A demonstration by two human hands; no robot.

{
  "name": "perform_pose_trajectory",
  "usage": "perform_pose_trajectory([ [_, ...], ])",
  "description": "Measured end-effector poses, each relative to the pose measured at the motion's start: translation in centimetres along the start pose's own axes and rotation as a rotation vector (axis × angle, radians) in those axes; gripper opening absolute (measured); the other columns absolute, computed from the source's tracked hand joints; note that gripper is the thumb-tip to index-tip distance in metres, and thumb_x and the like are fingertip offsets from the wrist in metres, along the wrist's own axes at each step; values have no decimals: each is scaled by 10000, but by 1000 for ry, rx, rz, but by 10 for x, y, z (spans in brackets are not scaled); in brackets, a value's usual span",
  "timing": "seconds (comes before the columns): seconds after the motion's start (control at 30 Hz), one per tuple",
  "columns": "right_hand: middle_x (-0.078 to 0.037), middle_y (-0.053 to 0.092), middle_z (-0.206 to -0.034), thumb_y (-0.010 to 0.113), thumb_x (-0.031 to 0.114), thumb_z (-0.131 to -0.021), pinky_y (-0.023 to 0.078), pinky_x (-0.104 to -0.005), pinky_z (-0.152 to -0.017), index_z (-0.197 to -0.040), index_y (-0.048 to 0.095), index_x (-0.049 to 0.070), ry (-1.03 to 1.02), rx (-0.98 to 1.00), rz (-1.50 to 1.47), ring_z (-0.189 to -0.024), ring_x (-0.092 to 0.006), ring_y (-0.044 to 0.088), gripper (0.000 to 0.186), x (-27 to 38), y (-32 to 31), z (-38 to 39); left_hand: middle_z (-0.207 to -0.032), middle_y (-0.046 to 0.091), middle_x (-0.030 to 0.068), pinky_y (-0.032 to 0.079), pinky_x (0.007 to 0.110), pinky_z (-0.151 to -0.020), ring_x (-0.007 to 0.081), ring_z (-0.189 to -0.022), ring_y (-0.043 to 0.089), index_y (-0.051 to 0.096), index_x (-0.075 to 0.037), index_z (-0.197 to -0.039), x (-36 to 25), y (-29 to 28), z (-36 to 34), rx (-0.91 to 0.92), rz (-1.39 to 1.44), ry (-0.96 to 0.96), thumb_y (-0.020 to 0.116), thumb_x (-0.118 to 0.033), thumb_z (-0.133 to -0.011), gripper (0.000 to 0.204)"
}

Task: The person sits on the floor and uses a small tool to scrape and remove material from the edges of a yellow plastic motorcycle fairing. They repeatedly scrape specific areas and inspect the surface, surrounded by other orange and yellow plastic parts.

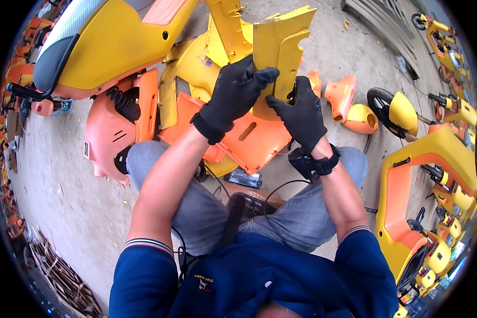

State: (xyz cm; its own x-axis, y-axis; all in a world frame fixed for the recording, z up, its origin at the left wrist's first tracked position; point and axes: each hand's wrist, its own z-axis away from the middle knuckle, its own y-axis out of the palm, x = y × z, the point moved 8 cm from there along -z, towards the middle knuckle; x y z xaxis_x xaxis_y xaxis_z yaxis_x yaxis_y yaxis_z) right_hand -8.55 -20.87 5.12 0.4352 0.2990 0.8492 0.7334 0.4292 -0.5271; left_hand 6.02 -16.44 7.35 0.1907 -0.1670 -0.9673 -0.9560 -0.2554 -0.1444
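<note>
I hold a flat yellow plastic panel (278, 42) upright in front of me with both gloved hands. My left hand (233, 93), in a black glove, is closed on its left side, with fingers over its front face. My right hand (302, 114), also gloved, grips the lower right edge with the thumb pointing left across it; some of its fingertips are hidden. Behind the panel lie more yellow plastic pieces (188, 71). Beneath my hands is an orange panel with a slot (259, 143).
A yellow scooter body (106, 45) stands upper left above a pink moulding (103, 132). Small orange-pink housings (342, 93) and a wheel with yellow fender (400, 111) lie to the right. A yellow-orange frame (392, 196) is near my right arm; rows of scooters (450, 228) line the right side.
</note>
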Motion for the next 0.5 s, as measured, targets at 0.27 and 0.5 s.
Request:
perform_pose_trajectory([
  [0.27,-172,652,-920,765,153,-815,519,-371,-703,-1069,499,-16,-84,-79,-5,-818,-286,660,405,9,-3,0,-958,675,19,483,263,-759,76,-844,564,637,22,-1119,22,10,8,49,207,-76,628,-149,-954,237],
  [0.5,-210,635,-1003,746,185,-832,511,-420,-761,-1153,500,-5,-223,-130,49,-913,-372,639,447,12,-3,1,-901,678,9,476,258,-718,70,-806,560,659,20,-1075,35,12,7,157,29,-118,659,-109,-928,196],
])
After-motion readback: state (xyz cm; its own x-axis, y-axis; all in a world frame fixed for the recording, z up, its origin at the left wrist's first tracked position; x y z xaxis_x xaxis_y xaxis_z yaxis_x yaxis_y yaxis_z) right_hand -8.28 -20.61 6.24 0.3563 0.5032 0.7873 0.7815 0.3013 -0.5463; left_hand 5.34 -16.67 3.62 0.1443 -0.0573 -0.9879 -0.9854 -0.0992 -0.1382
